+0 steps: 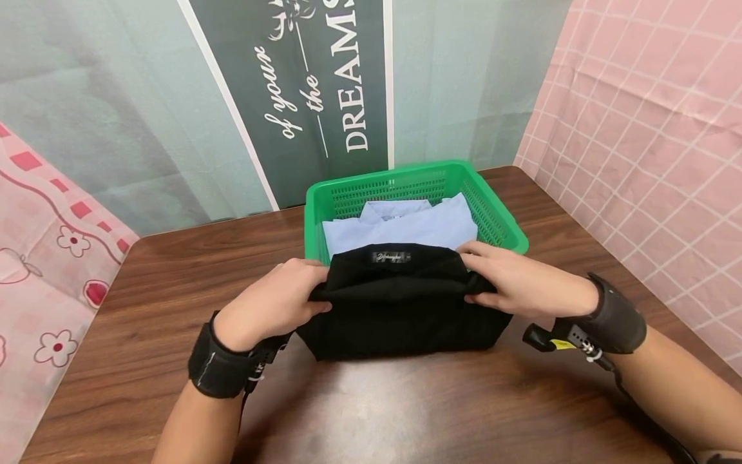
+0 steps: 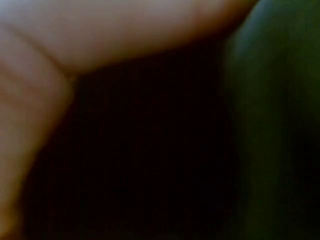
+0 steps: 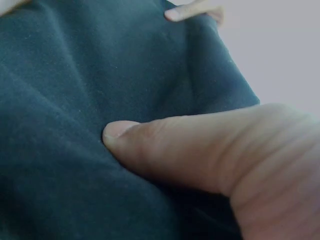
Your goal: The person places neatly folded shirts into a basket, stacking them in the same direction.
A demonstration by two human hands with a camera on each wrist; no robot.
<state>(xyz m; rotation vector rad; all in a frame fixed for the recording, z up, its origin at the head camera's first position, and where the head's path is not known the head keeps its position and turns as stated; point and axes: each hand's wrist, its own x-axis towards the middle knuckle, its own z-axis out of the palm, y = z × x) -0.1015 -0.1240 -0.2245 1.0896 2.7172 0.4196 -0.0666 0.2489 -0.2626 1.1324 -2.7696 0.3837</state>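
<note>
A folded black garment (image 1: 400,322) with a small label at its top edge hangs between both hands, in front of the green basket. My left hand (image 1: 275,299) grips its left side, thumb on the near face. On the opposite side my right hand (image 1: 516,280) pinches the cloth, and in the right wrist view the thumb (image 3: 165,145) presses into the dark fabric (image 3: 125,65). The left wrist view is dark and blurred, with skin along its top and left. Behind the garment, a folded light blue shirt (image 1: 406,229) lies in the basket, its lower part hidden.
The green plastic basket (image 1: 391,175) stands at the back of the brown wooden table (image 1: 174,290), near a grey-green curtain (image 1: 127,129) with lettering. Pink cloth hangs at the left (image 1: 40,277) and pink checked cloth (image 1: 655,129) at the right.
</note>
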